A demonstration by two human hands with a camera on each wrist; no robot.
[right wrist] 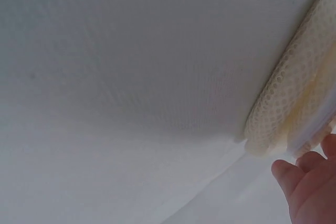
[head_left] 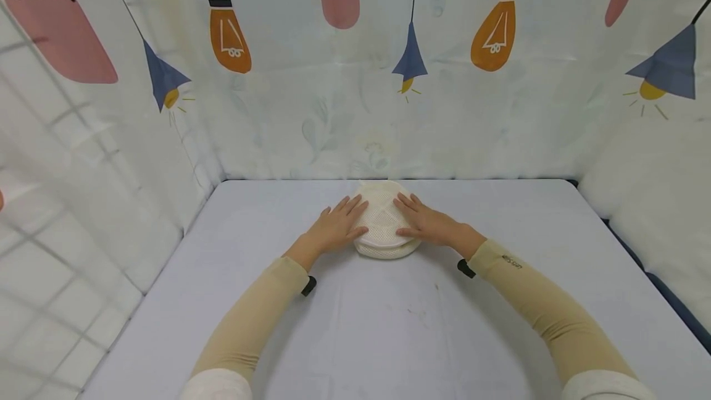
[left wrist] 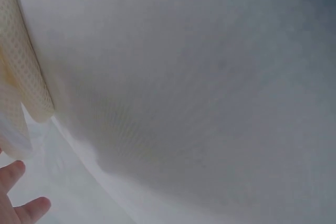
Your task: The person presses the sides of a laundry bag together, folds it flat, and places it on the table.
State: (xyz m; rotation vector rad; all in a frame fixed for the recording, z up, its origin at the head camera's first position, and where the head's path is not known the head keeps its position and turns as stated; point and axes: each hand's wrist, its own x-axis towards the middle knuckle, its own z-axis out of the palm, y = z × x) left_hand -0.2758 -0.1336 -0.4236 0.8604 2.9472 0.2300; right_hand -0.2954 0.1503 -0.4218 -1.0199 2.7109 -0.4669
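A cream, rounded mesh item [head_left: 382, 218] lies near the table's far edge, in layers one over another; its exact kind is not plain. From its left side my left hand [head_left: 336, 225] rests on it, fingers stretched over the edge of the top. My right hand [head_left: 426, 221] touches it from the right in the same way, fingers extended. In the left wrist view the mesh item [left wrist: 23, 61] shows its thick side, with some fingertips [left wrist: 34, 209] below. The right wrist view has the mesh item's layered side [right wrist: 286, 98] beside the right hand [right wrist: 312, 187].
A white cloth covers the table [head_left: 383, 332], with a few small brownish marks near the middle. Behind it hangs a white curtain [head_left: 344, 122] printed with lamps and bulbs. Sheer fabric [head_left: 72, 202] hangs along the left, more white fabric [head_left: 661, 202] on the right.
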